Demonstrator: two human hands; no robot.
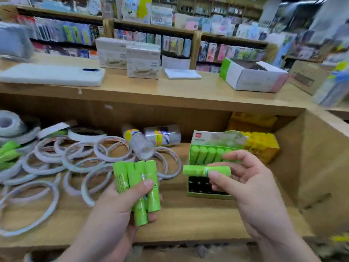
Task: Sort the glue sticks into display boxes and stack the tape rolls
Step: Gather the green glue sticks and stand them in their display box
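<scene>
green glue sticks (138, 183) bunched in the left hand (120, 203), fingers curled round them. the right hand (251, 186) pinches a single stick (200, 170) sideways above the display box (204, 195), whose near rim sits just below the thumb. tape rolls (75, 167) sprawl left of the left fingers; bare shelf board (188, 220) lies beneath both wrists.

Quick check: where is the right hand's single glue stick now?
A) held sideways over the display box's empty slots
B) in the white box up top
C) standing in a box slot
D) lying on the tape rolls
A: the right hand pinches the single glue stick horizontally above the green display box, over its empty dark slots.
</scene>
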